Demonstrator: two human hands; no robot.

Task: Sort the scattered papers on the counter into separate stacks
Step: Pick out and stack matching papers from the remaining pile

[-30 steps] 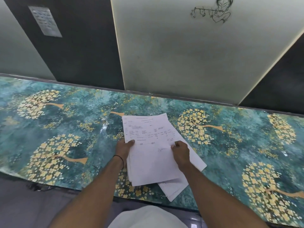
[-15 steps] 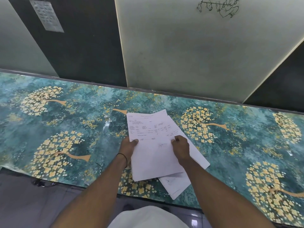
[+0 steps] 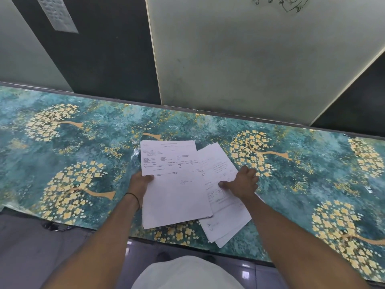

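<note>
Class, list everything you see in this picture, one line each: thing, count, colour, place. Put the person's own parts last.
Left paper stack: one, white, printed, mid-counter, overlapping the right stack.
Right paper stack: one, white, tilted, just right of it.
Counter: one, teal with yellow flower trees, across the view.
Wall panels: several, pale grey and dark, behind the counter.
Plaque: one, grey, upper-left wall.
Line drawing: one, black, top of pale panel.
Wristband: one, black, left wrist.
Left grip: one, hand holding the left stack's edge.
Right grip: one, hand, thumb on the right stack.
</note>
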